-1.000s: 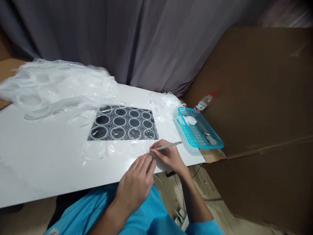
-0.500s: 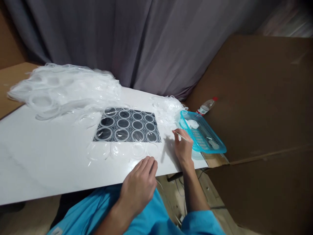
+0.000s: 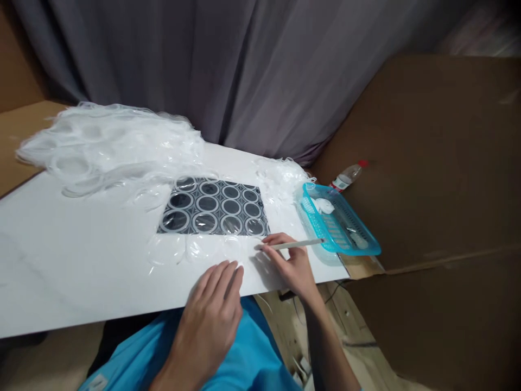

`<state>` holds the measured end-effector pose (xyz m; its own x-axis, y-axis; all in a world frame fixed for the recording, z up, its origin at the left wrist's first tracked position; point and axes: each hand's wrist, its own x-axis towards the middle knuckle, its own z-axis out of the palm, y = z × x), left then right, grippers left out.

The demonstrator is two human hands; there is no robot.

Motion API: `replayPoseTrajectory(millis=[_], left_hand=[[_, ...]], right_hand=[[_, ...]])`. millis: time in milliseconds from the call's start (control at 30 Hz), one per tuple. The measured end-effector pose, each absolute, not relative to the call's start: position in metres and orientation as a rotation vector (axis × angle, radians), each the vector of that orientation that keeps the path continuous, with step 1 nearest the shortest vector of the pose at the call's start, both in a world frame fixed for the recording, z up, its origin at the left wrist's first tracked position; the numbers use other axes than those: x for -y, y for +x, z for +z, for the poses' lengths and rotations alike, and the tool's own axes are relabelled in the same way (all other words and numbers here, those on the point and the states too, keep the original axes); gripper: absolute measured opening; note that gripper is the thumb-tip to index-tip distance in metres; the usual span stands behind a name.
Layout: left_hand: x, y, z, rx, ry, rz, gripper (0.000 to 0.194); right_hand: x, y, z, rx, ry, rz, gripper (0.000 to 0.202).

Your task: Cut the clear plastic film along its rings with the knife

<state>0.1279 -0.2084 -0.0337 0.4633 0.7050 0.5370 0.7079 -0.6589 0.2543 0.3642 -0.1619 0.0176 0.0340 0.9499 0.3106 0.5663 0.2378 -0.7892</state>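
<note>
My right hand [image 3: 291, 266] pinches a slim pale stick-like tool [image 3: 297, 244], its tip over the front right of a clear plastic sheet with white rings [image 3: 199, 248]; I cannot make out the tool's exact kind. The sheet reaches past the near edge of a dark mat patterned with circles [image 3: 207, 204]. My left hand [image 3: 214, 309] rests at the table's front edge, fingers stretched out and close together, just below the sheet's near rings. Nothing shows in it.
A large heap of clear film with rings [image 3: 118, 141] lies at the back left. Crumpled film scraps [image 3: 283, 179] lie behind a blue plastic basket [image 3: 370, 250] holding small white pieces. A red-capped bottle [image 3: 348, 176] is beyond it. Cardboard [image 3: 448, 163] walls the right side.
My right hand has come nearer and left, swinging the tool's tip to the sheet's front right. My left hand has shifted left along the table edge.
</note>
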Motion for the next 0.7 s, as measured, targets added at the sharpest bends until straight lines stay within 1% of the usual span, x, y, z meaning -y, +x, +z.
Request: replayPoseTrajectory(millis=[67,167,400,700], left_hand=[[0.209,0.124,-0.035,1.302,-2.657,-0.958,0.045],[0.208,0.123,-0.035,1.283,-2.654,-0.935,0.045],[0.209,0.126,-0.036,1.316,-2.634,-0.927,0.044],[0.208,0.127,-0.037,1.306,-2.623,-0.915,0.046]], right_hand=[[0.161,0.345,0.015,1.651,-1.343,0.755,0.018],[0.155,0.329,0.011,1.681,-1.301,0.894,0.014],[0.146,0.323,0.005,1.744,-1.341,0.919,0.018],[0.145,0.322,0.007,1.81,-1.311,0.877,0.017]])
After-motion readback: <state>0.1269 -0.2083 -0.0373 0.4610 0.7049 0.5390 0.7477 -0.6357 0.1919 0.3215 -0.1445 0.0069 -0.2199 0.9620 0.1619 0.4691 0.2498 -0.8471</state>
